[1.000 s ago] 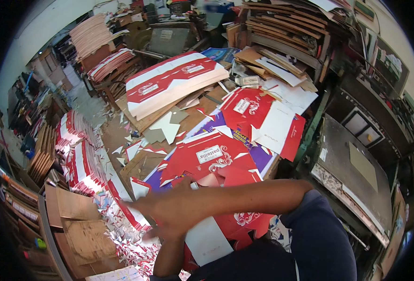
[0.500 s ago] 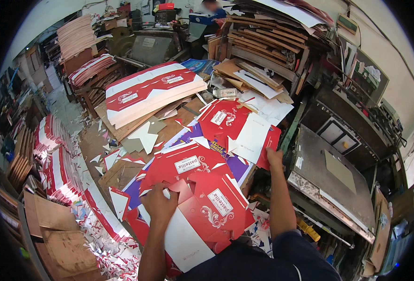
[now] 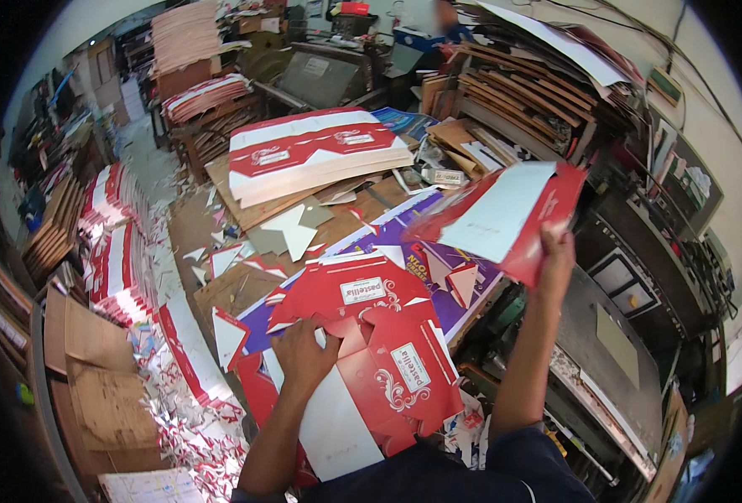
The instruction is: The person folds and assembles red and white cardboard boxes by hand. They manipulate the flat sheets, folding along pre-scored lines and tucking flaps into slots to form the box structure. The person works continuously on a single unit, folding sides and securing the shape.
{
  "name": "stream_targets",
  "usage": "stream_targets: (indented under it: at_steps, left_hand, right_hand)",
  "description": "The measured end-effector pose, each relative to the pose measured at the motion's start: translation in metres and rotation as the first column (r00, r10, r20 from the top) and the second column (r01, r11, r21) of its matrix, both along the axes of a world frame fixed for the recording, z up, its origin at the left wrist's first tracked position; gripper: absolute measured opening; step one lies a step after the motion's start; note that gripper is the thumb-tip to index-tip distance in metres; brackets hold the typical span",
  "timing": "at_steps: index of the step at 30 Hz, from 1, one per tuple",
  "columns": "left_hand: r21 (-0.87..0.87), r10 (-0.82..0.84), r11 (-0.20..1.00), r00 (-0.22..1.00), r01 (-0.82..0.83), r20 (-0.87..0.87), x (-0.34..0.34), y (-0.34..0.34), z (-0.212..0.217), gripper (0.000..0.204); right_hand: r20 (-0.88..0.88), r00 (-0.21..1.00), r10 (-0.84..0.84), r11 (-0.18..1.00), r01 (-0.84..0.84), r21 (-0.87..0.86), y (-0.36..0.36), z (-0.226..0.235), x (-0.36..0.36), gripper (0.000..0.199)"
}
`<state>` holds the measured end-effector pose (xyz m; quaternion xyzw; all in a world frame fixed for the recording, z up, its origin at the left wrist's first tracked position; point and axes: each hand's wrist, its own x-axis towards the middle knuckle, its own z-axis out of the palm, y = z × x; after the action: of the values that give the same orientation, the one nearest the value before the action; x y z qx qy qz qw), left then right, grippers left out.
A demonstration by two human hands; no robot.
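Note:
My right hand is closed on the near right edge of a red and white cardboard box blank. That blank is lifted and tilted above the table, its left end blurred by motion. Close to my body, my left hand is closed at the edge of another red and white box blank, by a folded flap; its fingertips are partly hidden. Under this one, further printed red card shows. A purple printed sheet lies beneath the blanks, with triangular card offcuts on it.
A thick stack of uncut printed sheets stands on the table's far side. More stacks and shredded offcuts lie on the left. A machine with a flat metal bed is at my right. Wooden boards are piled behind.
My right hand has raised the box blank off the table, up and to the right, uncovering more of the purple sheet. My left hand stays at its blank. The whole view has shifted slightly.

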<state>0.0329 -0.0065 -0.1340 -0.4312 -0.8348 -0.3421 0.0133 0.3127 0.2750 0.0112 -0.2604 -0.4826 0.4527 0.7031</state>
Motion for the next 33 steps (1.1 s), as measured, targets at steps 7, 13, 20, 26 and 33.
stream_targets:
  at_steps: [7,13,20,26,33]
  left_hand:
    - [-0.100,-0.183,0.963,0.882,0.249,0.435,-0.029,-0.012,0.009,0.065]
    - [0.396,-0.284,0.918,0.685,-0.007,0.671,-0.058,-0.019,0.011,0.064]
    - [0.761,-0.452,0.623,0.710,-0.182,0.540,-0.058,-0.039,0.084,0.055]
    - [0.867,-0.779,0.474,0.533,0.156,0.330,-0.034,-0.078,0.123,0.094]
    - [0.319,-0.390,0.920,0.595,0.227,0.702,0.053,-0.144,0.084,0.049]
  right_hand:
    - [0.153,0.981,-0.119,0.921,0.052,0.386,-0.085,0.102,0.009,0.029]
    - [0.164,0.931,-0.325,0.843,0.206,0.496,-0.088,0.119,0.025,0.045]
    - [0.688,0.709,-0.152,0.874,-0.229,0.429,-0.075,0.179,0.007,0.044]
    - [0.979,0.144,-0.144,0.622,-0.756,0.203,-0.106,0.244,-0.055,0.040]
    - [0.939,-0.111,-0.326,0.316,-0.949,-0.002,-0.137,0.241,-0.180,0.034]
